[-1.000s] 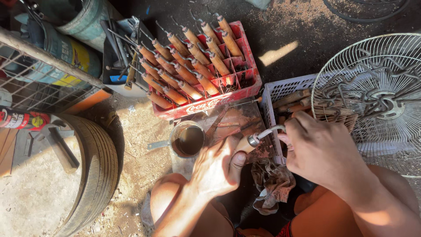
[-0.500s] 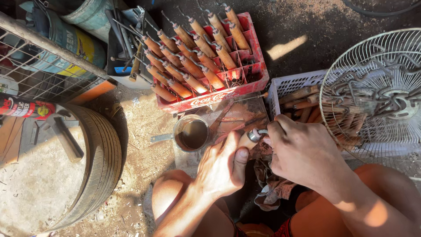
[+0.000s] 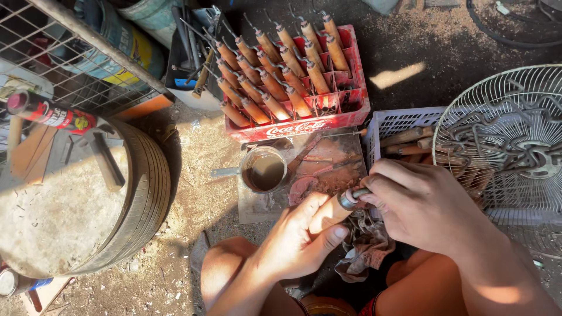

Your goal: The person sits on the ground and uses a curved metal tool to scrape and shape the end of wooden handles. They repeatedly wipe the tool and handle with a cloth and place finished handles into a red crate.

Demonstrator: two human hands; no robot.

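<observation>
My left hand (image 3: 301,240) grips a wooden tool handle (image 3: 329,212) with a metal ferrule (image 3: 347,199) at its end. My right hand (image 3: 421,202) closes its fingers on the ferrule end, and the metal part beyond it is hidden under them. Both hands hover over a stained board (image 3: 328,169), just right of a small metal pan (image 3: 263,171) of brown liquid. A dirty rag (image 3: 366,248) hangs below the hands, between my knees.
A red crate (image 3: 351,114) holds several wooden-handled tools upright. A white basket (image 3: 389,124) of more handles and a wire fan guard (image 3: 509,140) sit at the right. A tyre (image 3: 140,199) with a round top, a spray can (image 3: 50,112) and a wire rack (image 3: 52,52) stand at the left.
Both hands have drifted slightly lower and rightward in view. The handle has turned in my left hand, and my right fingers now cover the metal end.
</observation>
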